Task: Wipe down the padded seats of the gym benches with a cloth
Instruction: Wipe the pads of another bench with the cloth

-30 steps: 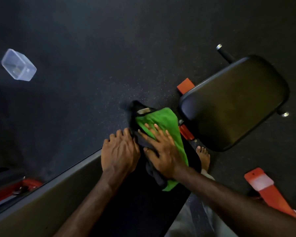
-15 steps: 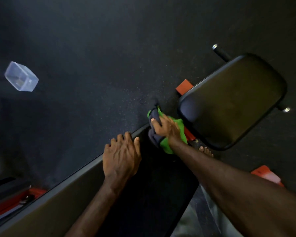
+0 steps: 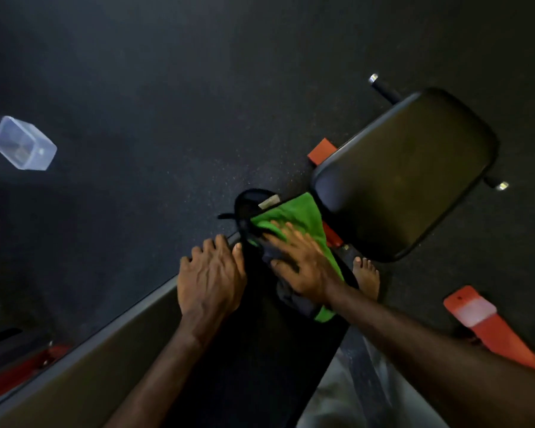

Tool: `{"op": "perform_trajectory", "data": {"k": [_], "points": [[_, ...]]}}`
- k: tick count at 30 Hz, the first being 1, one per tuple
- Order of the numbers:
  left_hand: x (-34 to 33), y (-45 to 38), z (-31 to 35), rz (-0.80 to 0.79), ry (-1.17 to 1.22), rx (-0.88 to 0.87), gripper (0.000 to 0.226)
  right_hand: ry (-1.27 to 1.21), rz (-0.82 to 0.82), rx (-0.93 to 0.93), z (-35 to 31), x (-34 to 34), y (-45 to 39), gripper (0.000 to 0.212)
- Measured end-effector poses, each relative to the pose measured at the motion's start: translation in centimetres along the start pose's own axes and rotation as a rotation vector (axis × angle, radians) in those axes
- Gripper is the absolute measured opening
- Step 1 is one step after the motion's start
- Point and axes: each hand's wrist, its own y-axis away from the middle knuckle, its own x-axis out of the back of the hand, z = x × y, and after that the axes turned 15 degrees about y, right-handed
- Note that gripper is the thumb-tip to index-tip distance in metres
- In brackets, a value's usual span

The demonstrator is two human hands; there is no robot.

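1. We see the right hand laid flat, palm down, on the green microfibre cloth with dark blue-grey backing. Its fingers are spread and pressed onto the fabric; nothing is pinched.
2. The cloth lies at the far end of the long black padded bench surface. It reaches past the right fingertips and drapes over the pad's end edge. A pale tag shows at its far corner.
3. The left hand rests palm down on the same pad, just beside the cloth. Its fingers are loosely together and curl over the pad's side edge. The thumb tip touches or nearly touches the cloth; we cannot tell which.
4. Beyond the right fingertips stands the separate black rounded seat pad, with orange frame parts beside it.
5. A bare foot stands on the dark speckled rubber floor, just right of the right wrist.
6. A clear plastic rectangular container lies on the floor, well apart to the left of the left fingers.
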Motion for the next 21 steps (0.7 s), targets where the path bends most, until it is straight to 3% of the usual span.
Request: {"op": "perform_trajectory", "data": {"k": [4, 6, 9, 10, 13, 14, 15, 17, 19, 21], "points": [[0.1, 0.1, 0.2, -0.004, 0.001, -0.014, 0.048, -0.083, -0.008, -0.482, -1.3, -0.1, -2.6, 0.087], [0.2, 0.2, 0.2, -0.010, -0.010, 0.014, 0.046, -0.055, -0.010, -0.396, -4.3, 0.0, -1.2, 0.077], [0.1, 0.2, 0.1, -0.017, -0.013, 0.011, 0.048, -0.002, 0.035, 0.014, -2.5, 0.2, 1.4, 0.065], [0.1, 0.1, 0.0, -0.019, -0.004, 0.002, 0.050, 0.019, 0.025, -0.007, -0.7, 0.1, 1.1, 0.068], [0.0, 0.1, -0.3, 0.002, 0.017, -0.044, 0.054, -0.093, -0.033, -0.533, 0.9, -0.1, -0.9, 0.094], [0.0, 0.1, -0.4, 0.006, 0.026, -0.050, 0.055, -0.086, -0.034, -0.579, -0.4, -0.1, -0.4, 0.091], [0.0, 0.2, -0.5, 0.008, 0.033, -0.052, 0.055, -0.065, -0.013, -0.528, -2.0, -0.1, 0.6, 0.081], [-0.2, 0.1, -0.5, 0.017, 0.023, -0.042, 0.055, -0.044, 0.017, -0.209, -3.5, 0.2, 3.6, 0.063], [-0.3, 0.0, -0.5, 0.019, 0.014, -0.038, 0.056, -0.013, -0.005, 0.003, -1.5, 0.7, 4.6, 0.065], [-0.4, 0.1, -0.7, 0.028, 0.031, -0.066, 0.055, -0.021, -0.029, -0.214, 1.4, -0.2, 3.3, 0.072]]}}
